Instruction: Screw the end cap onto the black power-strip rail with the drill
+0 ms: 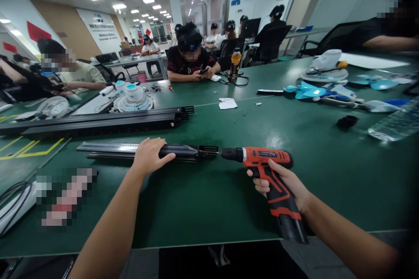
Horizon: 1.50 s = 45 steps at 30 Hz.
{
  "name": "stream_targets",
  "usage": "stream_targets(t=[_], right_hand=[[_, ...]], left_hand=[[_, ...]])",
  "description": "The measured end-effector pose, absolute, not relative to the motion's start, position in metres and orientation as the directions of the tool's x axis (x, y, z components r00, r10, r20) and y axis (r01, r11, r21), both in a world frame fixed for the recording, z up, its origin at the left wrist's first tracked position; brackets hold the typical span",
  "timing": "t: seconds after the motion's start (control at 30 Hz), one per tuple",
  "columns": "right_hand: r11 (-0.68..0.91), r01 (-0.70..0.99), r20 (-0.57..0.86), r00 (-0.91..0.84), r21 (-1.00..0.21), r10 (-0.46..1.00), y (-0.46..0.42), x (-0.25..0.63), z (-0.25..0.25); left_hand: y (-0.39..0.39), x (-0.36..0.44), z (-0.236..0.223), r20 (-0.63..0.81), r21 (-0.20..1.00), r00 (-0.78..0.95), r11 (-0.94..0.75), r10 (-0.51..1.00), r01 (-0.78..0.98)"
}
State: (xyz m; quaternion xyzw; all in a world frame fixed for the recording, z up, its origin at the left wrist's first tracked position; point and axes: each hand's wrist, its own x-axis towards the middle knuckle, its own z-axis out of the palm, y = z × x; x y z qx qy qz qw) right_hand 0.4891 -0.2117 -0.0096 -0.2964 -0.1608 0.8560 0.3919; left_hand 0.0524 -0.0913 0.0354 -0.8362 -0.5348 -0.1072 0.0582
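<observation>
My right hand (290, 181) wraps round the handle of an orange and black cordless drill (266, 155), its index finger near the trigger. The drill points left, and its thin bit reaches the open, slotted end (208, 150) of a long black housing (183, 152). Whether the bit touches a screw there is too small to tell. Across the top of this housing lies my left hand (149, 157), fingers curled over its far side and thumb stretched along it, gripping it against the green table (193, 209). Part of the housing is hidden beneath that hand.
Behind lie more long black housings (108, 123) and a white fan (134, 98). Paper scraps (227, 103) sit mid-table. Blue fan blades (306, 90), a black cap (347, 121) and a clear plastic bottle (394, 124) are at right. A person (193, 59) sits opposite, holding a phone.
</observation>
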Motion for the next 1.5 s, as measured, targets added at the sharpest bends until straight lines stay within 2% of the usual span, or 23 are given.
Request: stream_targets(t=[0.53, 0.93, 1.07, 1.23, 1.5], right_hand=[[-0.656, -0.547, -0.362, -0.554, -0.521, 0.749, -0.206, 0.49, -0.01], [-0.638, -0.554, -0.351, -0.541, -0.536, 0.764, -0.205, 0.49, -0.013], [-0.64, -0.552, -0.364, -0.532, -0.535, 0.764, -0.205, 0.49, -0.012], [-0.665, -0.575, -0.371, -0.554, -0.476, 0.745, -0.205, 0.489, -0.009], [-0.677, -0.574, -0.38, -0.561, -0.461, 0.735, -0.205, 0.489, -0.007]], left_hand=[[-0.087, 0.058, 0.037, 0.174, 0.021, 0.336, -0.344, 0.926, 0.939], [-0.087, 0.061, 0.03, 0.255, -0.099, 0.343, -0.328, 0.904, 0.939], [-0.088, 0.062, 0.028, 0.288, -0.083, 0.338, -0.329, 0.896, 0.941], [-0.09, 0.064, 0.028, 0.31, -0.045, 0.312, -0.314, 0.898, 0.948], [-0.09, 0.064, 0.027, 0.3, -0.019, 0.307, -0.316, 0.903, 0.949]])
